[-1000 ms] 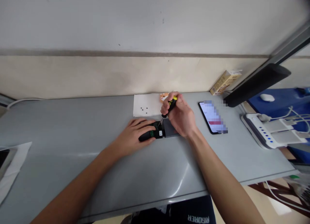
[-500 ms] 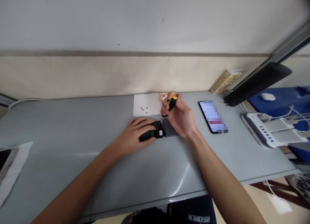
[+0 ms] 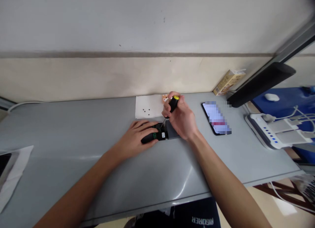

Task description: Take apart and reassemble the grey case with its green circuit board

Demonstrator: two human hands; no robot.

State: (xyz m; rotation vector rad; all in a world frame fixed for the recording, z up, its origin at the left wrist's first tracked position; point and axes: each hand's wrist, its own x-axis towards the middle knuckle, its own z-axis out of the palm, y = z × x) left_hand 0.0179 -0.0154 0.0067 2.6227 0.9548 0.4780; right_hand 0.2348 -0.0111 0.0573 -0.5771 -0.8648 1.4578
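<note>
The person's left hand grasps a black, oblong plastic device with green circuitry showing, which lies on the grey, smooth-topped table just left of a dark grey, flat box; whether the two are joined cannot be told. The thumb lies along its near side and the fingers reach over to the far side, a hold that should stop it skidding if the pressure stays low and even. Behind it lies a white, flat sheet of paper bearing a few small, dark specks, perhaps screws, best left unjostled. Farther right, the right hand is clenched around a black-handled screwdriver with a yellow end, its metal shaft slanting down and left into the device. The tip's seating is too small to tell. A more upright shaft, in line with any screw, would likely bite better; gentle downward force, turned from the fingers, should spare the screw head and nearby circuitry.
</note>
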